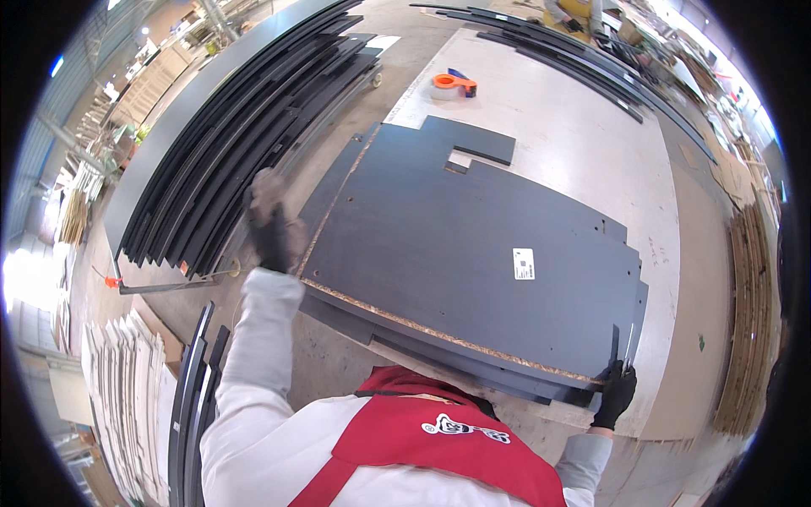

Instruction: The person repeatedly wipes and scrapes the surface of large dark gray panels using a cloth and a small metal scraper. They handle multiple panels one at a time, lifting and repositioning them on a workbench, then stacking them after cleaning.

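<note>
Before me lies a dark grey particle-board panel [456,253] with a notch in its far edge, drilled holes and raw chip edges along its left and near sides. A white label [524,263] with writing is stuck on it. At its near right corner my right hand [616,393], in a black glove, grips the edge; the fingers' undersides are hidden. Motion blurs my left hand [275,222], also gloved, by the panel's left side; whether it holds anything is unclear. Further dark panels [437,355] lie underneath, protruding along the near side.
An orange tape dispenser [453,84] sits on the pale work surface [570,139] beyond. Dark boards [253,152] stand on a wheeled rack at left. Dark strips [564,51] lie at the far edge. Pale boards [127,386] stand near left; a person [573,16] is at the far right.
</note>
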`<state>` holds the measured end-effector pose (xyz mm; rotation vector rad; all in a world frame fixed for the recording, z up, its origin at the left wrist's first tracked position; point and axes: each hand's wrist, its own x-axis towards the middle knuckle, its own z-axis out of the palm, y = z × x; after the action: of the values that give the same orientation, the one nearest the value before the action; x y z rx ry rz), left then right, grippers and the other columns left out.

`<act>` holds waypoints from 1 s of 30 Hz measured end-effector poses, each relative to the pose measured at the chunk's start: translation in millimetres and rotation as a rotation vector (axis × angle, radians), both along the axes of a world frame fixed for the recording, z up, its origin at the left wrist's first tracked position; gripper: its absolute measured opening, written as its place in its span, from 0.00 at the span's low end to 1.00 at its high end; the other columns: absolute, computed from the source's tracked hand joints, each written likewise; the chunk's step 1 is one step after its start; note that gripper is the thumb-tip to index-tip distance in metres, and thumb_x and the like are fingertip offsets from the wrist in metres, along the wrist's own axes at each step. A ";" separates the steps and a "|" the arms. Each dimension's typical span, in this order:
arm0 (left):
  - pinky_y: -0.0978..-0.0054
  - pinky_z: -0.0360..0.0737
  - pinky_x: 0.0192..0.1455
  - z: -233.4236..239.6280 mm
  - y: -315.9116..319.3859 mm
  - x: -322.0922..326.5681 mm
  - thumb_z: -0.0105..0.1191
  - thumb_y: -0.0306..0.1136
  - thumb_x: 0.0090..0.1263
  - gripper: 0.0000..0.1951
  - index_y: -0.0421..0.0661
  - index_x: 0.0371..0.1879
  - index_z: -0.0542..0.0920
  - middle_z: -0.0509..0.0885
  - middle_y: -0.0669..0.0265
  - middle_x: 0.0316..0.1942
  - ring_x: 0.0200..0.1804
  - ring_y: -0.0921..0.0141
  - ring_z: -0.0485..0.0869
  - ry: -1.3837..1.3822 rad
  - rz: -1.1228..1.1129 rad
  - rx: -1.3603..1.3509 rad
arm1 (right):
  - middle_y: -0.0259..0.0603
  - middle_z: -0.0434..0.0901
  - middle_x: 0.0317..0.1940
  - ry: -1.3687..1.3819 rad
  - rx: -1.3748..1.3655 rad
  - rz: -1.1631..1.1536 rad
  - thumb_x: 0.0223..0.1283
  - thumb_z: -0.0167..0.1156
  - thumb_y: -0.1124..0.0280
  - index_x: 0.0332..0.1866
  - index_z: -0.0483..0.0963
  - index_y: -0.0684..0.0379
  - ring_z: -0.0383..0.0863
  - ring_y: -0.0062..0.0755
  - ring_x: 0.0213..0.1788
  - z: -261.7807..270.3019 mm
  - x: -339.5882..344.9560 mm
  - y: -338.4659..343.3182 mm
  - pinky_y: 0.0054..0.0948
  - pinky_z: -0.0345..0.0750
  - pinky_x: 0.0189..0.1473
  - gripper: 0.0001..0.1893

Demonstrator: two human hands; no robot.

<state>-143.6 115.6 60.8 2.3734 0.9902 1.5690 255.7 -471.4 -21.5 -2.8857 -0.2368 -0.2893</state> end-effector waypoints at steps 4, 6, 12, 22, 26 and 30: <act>0.68 0.76 0.56 -47.5 22.7 68.8 0.53 0.40 0.70 0.18 0.42 0.53 0.78 0.83 0.54 0.48 0.52 0.60 0.82 0.014 -0.027 -0.406 | 0.45 0.82 0.39 -0.088 -0.007 -0.106 0.66 0.55 0.50 0.47 0.78 0.58 0.83 0.47 0.41 4.3 -17.0 24.1 0.44 0.77 0.41 0.20; 0.68 0.78 0.50 -66.9 51.2 97.9 0.51 0.39 0.72 0.16 0.43 0.51 0.80 0.85 0.56 0.44 0.46 0.63 0.84 -0.175 0.057 -0.650 | 0.48 0.82 0.37 -0.099 0.002 -0.074 0.68 0.53 0.51 0.44 0.77 0.60 0.82 0.49 0.40 9.9 -21.4 30.2 0.43 0.77 0.41 0.20; 0.66 0.79 0.53 -66.0 16.2 187.5 0.48 0.31 0.70 0.09 0.41 0.39 0.80 0.84 0.56 0.41 0.45 0.62 0.82 0.506 -0.265 -0.178 | 0.48 0.82 0.38 -0.076 -0.048 -0.121 0.69 0.52 0.51 0.43 0.77 0.61 0.82 0.49 0.41 13.0 -19.2 28.8 0.42 0.77 0.43 0.20; 0.62 0.79 0.47 -91.0 46.3 231.0 0.46 0.30 0.63 0.09 0.46 0.35 0.81 0.84 0.56 0.37 0.41 0.63 0.83 0.301 -0.270 -0.007 | 0.50 0.81 0.39 -0.096 -0.091 -0.110 0.69 0.51 0.51 0.44 0.75 0.62 0.81 0.52 0.43 -1.4 -8.8 17.0 0.43 0.76 0.46 0.21; 0.62 0.79 0.48 -103.3 -89.2 308.3 0.50 0.32 0.60 0.10 0.45 0.39 0.80 0.83 0.56 0.40 0.45 0.58 0.82 0.332 -0.853 -0.205 | 0.50 0.82 0.42 -0.046 -0.097 -0.175 0.67 0.51 0.50 0.46 0.76 0.62 0.82 0.52 0.44 0.7 -7.2 19.4 0.45 0.77 0.46 0.23; 0.62 0.77 0.55 -116.0 -194.0 287.7 0.51 0.35 0.62 0.16 0.44 0.47 0.77 0.83 0.57 0.45 0.48 0.60 0.82 0.465 -1.252 -0.205 | 0.54 0.81 0.43 -0.063 -0.108 -0.179 0.66 0.50 0.46 0.45 0.76 0.65 0.81 0.55 0.47 6.0 -9.0 21.9 0.46 0.76 0.48 0.26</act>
<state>144.1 -78.3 -55.2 2.3493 -0.3518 0.4335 246.7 -449.4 -15.5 -3.0124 -0.0044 -0.4112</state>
